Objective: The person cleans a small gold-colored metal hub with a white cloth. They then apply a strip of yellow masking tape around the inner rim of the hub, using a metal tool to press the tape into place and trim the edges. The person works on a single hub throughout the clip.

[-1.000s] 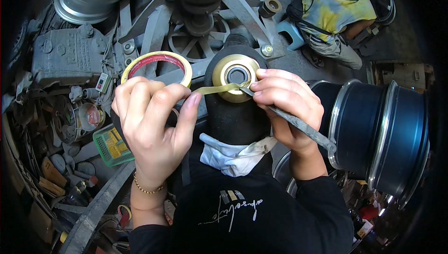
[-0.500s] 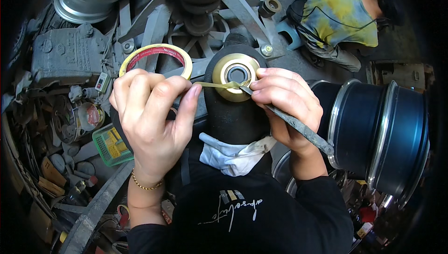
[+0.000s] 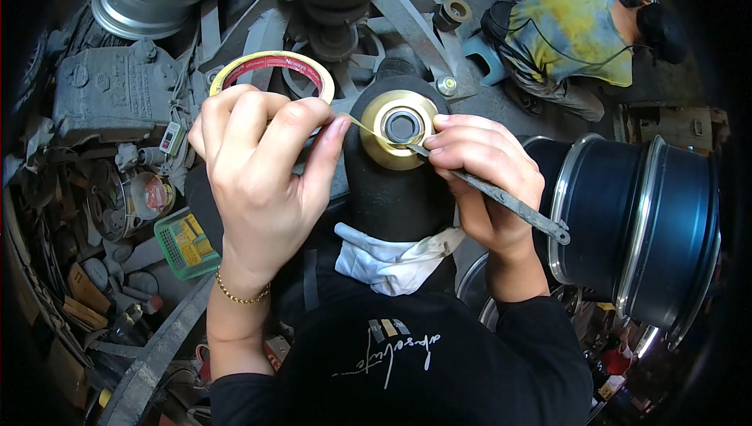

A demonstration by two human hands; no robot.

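My left hand (image 3: 266,160) pinches a yellow tape strip (image 3: 365,129) between thumb and fingers, and the roll of yellow tape (image 3: 323,81) it comes from hangs behind the same fingers. The strip runs slantwise onto the front face of a gold-coloured round wheel cap (image 3: 374,146) with a dark round centre. This cap sits on top of a dark, rounded support. In my right hand (image 3: 492,164) is a thin, worn metal blade (image 3: 509,205), its tip at the cap's lower right, where it meets the tape. My right fingertips rest against the cap's right edge.
A white cloth (image 3: 392,263) lies between the support and my body. Dark blue wheel rims (image 3: 599,226) stand on the right, a silver wheel (image 3: 133,7) at the far left. A person in a tie-dyed shirt (image 3: 564,23) crouches far right. A green basket (image 3: 176,250) sits left.
My left hand has moved slightly up and right with the tape roll, and the strip now slants more steeply. The blade has turned a little in my right hand.
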